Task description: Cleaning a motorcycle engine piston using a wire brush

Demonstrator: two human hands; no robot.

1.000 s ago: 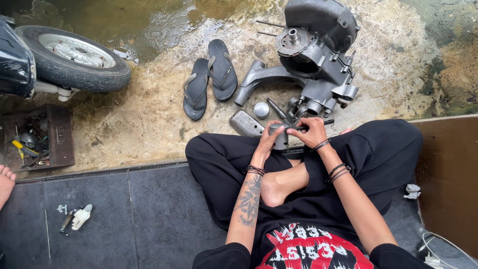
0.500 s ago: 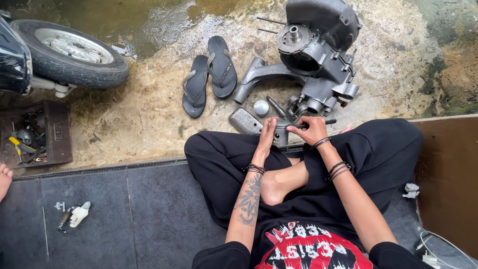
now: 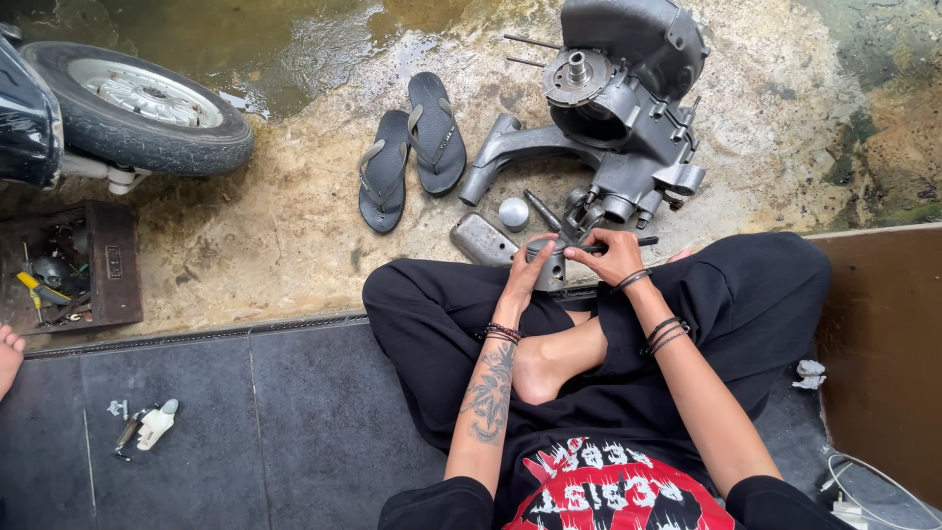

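Left hand (image 3: 523, 278): forearm stretched forward, fingers wrapped round grey metal cylinder (image 3: 546, 263), held above crossed legs. Right hand (image 3: 610, 257): wrist bent, fingertips pinching cylinder's top edge. Floor (image 3: 245, 412): dark tiles; wet concrete beyond, bearing engine (image 3: 618, 108), sandals (image 3: 412, 147), wheel (image 3: 137, 113).

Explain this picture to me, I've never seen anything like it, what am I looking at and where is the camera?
The camera sits on a person's head and looks down at their crossed legs. Their left hand and right hand hold a small grey metal cylinder between them. Ahead on the wet ground lies a grey engine block, with a pair of dark sandals beside it. A scooter wheel and a box of tools are on the left.
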